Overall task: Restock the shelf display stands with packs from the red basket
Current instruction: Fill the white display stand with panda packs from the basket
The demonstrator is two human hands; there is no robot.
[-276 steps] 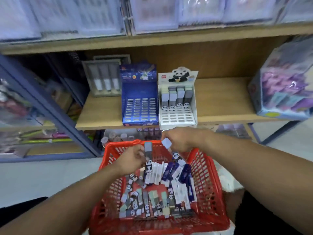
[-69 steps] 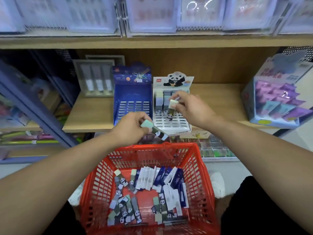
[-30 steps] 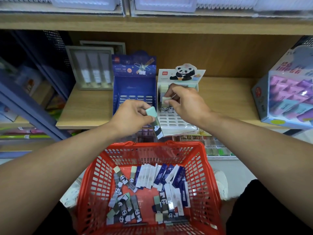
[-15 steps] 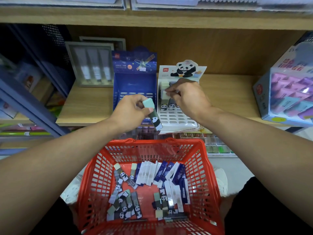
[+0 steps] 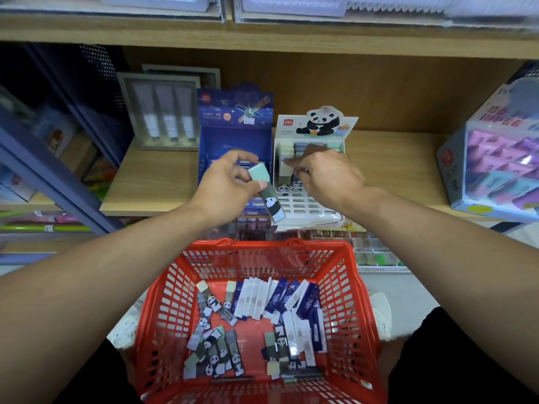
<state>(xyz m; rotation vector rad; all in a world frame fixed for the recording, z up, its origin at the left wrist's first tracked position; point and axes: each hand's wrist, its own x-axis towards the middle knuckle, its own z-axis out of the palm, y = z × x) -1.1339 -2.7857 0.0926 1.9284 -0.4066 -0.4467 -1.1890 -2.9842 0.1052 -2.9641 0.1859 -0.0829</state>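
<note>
Packs (image 5: pixel 256 313) lie loose in the near red basket (image 5: pixel 344 287). Left hand (image 5: pixel 224 185) grips a green panda pack (image 5: pixel 267 193); right hand (image 5: pixel 326 173) pinches one in the white panda stand (image 5: pixel 312 205), right of the blue stand (image 5: pixel 233 141).

Green-capped panda pack (image 5: pixel 267 193) tilted; loose packs (image 5: pixel 256 322) in red basket (image 5: pixel 347 287).

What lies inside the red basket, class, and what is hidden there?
In the red basket lie loose panda packs and blue-and-white packs, heaped together. Anything beneath the heaps is covered.
</note>
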